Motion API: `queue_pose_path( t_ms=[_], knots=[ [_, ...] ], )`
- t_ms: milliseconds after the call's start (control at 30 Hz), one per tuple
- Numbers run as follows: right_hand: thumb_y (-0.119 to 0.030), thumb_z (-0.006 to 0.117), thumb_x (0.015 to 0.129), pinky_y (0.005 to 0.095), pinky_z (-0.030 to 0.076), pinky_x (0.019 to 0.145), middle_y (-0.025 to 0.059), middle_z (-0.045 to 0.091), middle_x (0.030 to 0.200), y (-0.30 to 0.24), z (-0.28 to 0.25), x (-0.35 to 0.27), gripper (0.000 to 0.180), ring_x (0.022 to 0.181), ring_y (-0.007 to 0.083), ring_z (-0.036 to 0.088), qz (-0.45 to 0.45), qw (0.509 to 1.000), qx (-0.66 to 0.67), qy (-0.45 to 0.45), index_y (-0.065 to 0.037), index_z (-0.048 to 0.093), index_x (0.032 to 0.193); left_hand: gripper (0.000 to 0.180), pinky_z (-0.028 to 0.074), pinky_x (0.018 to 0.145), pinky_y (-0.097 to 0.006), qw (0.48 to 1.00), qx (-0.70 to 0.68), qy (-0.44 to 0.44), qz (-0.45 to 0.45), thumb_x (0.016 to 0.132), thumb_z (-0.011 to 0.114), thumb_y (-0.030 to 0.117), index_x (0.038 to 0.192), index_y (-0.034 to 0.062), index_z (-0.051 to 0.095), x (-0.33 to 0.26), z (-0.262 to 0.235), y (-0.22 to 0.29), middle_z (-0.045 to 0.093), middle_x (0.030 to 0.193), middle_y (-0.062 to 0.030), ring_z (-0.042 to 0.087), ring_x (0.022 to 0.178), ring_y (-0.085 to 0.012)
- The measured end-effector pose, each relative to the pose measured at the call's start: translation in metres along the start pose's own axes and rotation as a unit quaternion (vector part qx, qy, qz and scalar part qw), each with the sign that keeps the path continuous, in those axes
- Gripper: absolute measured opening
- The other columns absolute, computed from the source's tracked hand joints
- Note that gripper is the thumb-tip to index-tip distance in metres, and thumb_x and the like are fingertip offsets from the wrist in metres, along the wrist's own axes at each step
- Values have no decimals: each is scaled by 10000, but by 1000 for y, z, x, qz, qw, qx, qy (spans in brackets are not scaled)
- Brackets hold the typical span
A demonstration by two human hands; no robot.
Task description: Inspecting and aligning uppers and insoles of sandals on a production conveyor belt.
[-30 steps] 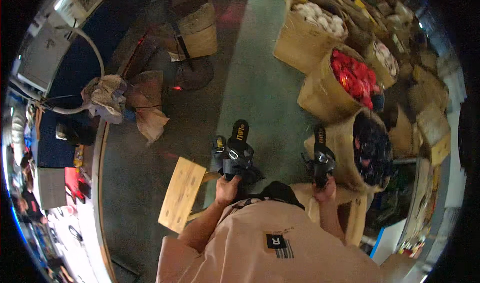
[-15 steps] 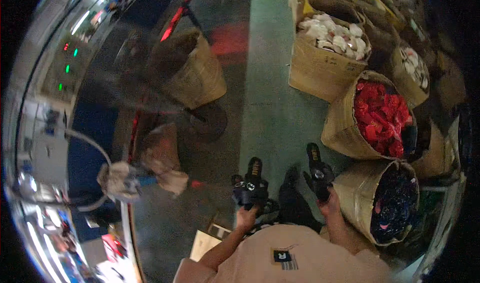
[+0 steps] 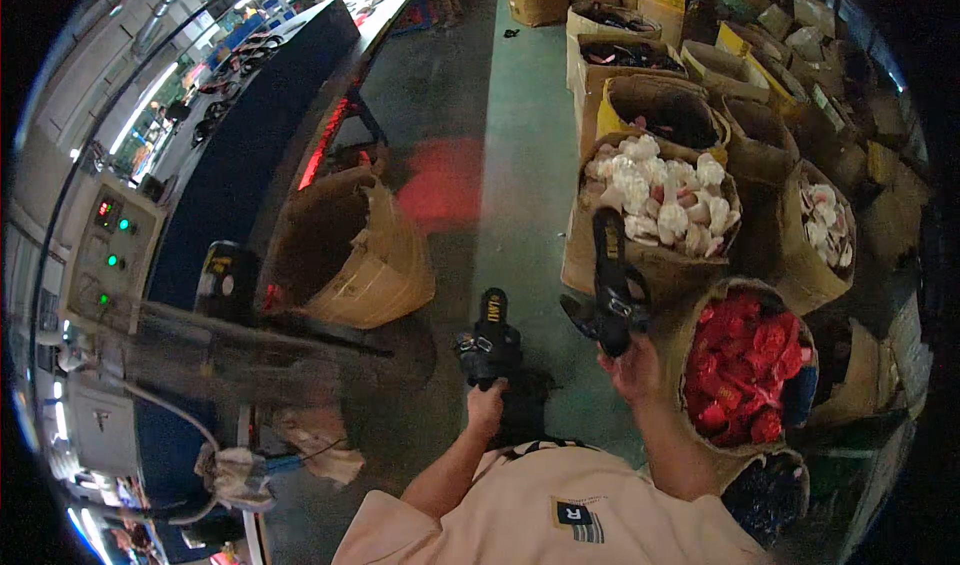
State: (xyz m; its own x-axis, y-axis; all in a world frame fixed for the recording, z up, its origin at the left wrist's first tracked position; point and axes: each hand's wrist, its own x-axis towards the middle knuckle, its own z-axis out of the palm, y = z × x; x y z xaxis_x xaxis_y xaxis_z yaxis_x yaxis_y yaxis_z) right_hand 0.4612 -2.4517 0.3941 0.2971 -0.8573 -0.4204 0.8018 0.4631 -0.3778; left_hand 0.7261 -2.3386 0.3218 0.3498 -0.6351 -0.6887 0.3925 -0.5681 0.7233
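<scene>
Holds footwear [image 3: 490, 340] ahead of the body in the left hand [image 3: 487, 407], more footwear [image 3: 612, 290] in the right hand [image 3: 632, 367], both above the floor [image 3: 525, 155]. Has 1 open carton [image 3: 390, 283] ahead at left, beyond it a control box [image 3: 135, 265]; at right, 1 filled carton [image 3: 674, 350] beside the right hand, 1 filled box [image 3: 660, 267] just beyond.

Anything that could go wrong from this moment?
The black footwear in the left hand is gripped at its near end, so it might tip or slip. The black sandal in the right hand overlaps the carton of white pieces in view; it could catch there if close, though depth is unclear.
</scene>
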Motion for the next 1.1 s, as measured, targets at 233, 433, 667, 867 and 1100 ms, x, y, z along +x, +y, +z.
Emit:
queue_pose_path(
  t_ms=[233, 433, 667, 867, 1100],
  knots=[
    [-200, 584, 871, 459, 550, 801, 115, 600, 1123, -4, 122, 153, 319, 942, 274, 621, -5, 1000, 22, -10, -32, 547, 1138, 407, 455, 785, -337, 977, -208, 39, 35, 815, 670, 202, 1089, -82, 569, 152, 28, 125, 620, 993, -106, 569, 868, -219],
    [-274, 607, 850, 474, 518, 856, 135, 578, 1174, -21, 149, 265, 395, 1069, 302, 576, -25, 999, -8, -48, -53, 546, 1172, 393, 444, 793, -321, 986, -66, 121, 96, 817, 663, 200, 1077, -81, 575, 234, 29, 213, 627, 937, -89, 570, 848, -199],
    [-291, 603, 844, 431, 518, 829, 156, 591, 1152, -47, 145, 466, 411, 988, 334, 601, 106, 983, 117, -96, -39, 546, 1164, 356, 434, 818, -325, 974, -108, 178, 88, 821, 653, 180, 1045, -88, 586, 308, 40, 307, 630, 982, -96, 572, 861, -212],
    [-257, 615, 817, 408, 490, 848, 115, 569, 1159, -56, 277, 578, 465, 1044, 267, 571, 87, 995, -19, -53, -56, 492, 1217, 341, 460, 774, -335, 957, -26, 258, 131, 806, 647, 156, 1044, -81, 593, 386, 38, 417, 636, 977, -107, 588, 837, -216],
    [-270, 645, 800, 431, 460, 891, 100, 582, 1145, -65, 395, 748, 472, 1055, 269, 566, 72, 993, -65, -61, -52, 508, 1195, 281, 453, 817, -374, 904, 19, 253, 345, 780, 609, 144, 995, -36, 620, 467, 23, 579, 624, 1012, -124, 590, 883, -256]
  ],
)
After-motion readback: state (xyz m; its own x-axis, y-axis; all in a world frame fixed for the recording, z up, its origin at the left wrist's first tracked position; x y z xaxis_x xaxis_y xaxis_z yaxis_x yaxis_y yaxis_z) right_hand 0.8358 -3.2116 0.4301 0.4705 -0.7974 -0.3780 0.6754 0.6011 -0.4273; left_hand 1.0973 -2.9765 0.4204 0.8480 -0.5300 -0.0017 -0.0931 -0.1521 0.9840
